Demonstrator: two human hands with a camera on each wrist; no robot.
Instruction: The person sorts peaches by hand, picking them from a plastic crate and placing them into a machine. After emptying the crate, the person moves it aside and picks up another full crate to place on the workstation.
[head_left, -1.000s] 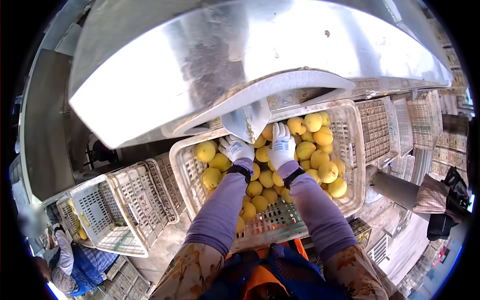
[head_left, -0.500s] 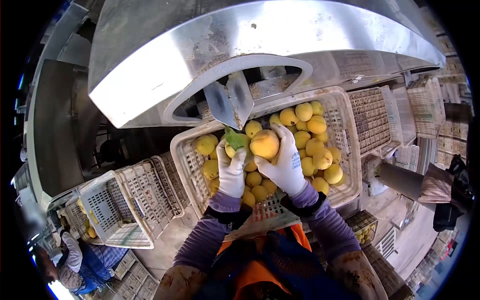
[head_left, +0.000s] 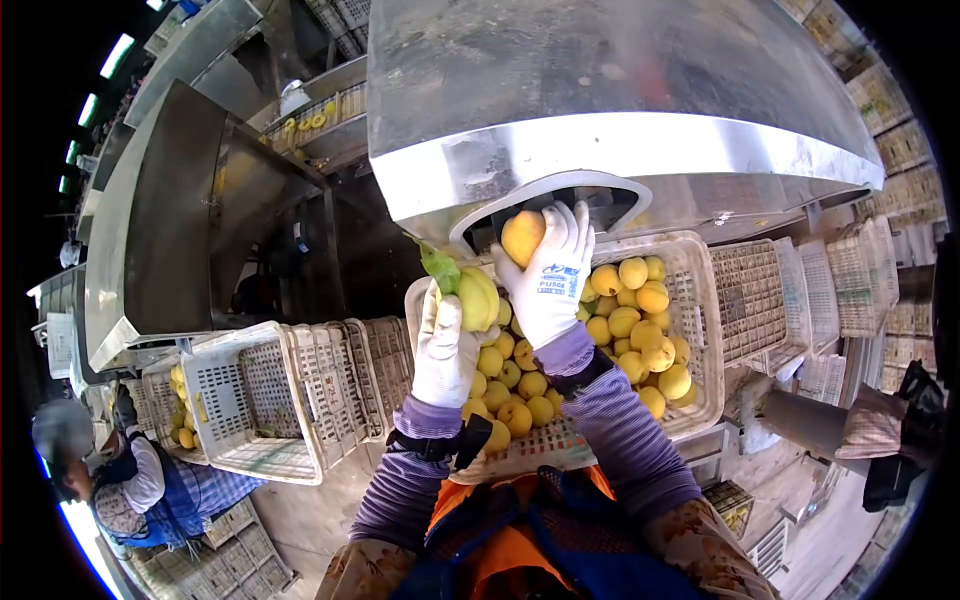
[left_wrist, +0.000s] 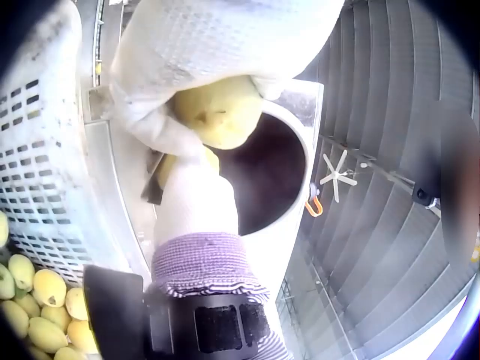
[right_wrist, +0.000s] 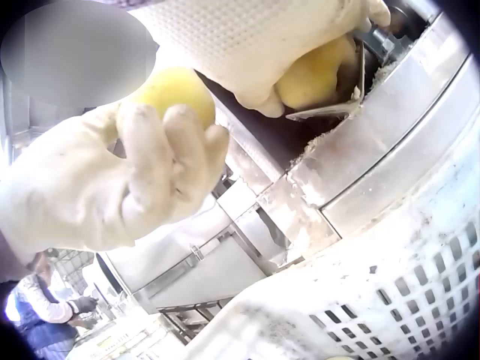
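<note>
At the far left one person in a blue-and-white outfit (head_left: pixel 155 490) stands by a pale crate of yellow fruit (head_left: pixel 182 410). Next come pale perforated plastic crates (head_left: pixel 300 400), overlapping too much for me to count.

My left hand (head_left: pixel 443 350), in a white glove, is over the left end of the big off-white perforated plastic crate (head_left: pixel 703 300). Its fingers are curled round one round yellow-green fruit (head_left: pixel 478 300), with one green leaf (head_left: pixel 440 268) beside it.

Below my hands, more than twenty round yellow fruits (head_left: pixel 622 322) lie heaped in that big crate; the overlap hides an exact count. They reach towards its near edge and right end.

My right hand (head_left: pixel 553 275), also gloved in white, is beyond the crate's far edge, at the dark opening (head_left: pixel 622 202) of the shiny metal housing (head_left: pixel 640 145). Thumb and fingers grip one orange-yellow fruit (head_left: pixel 523 238). Blue print on this glove reads "PU508"; the rest I can't make out.

Further right stand more perforated crates (head_left: pixel 748 300).
</note>
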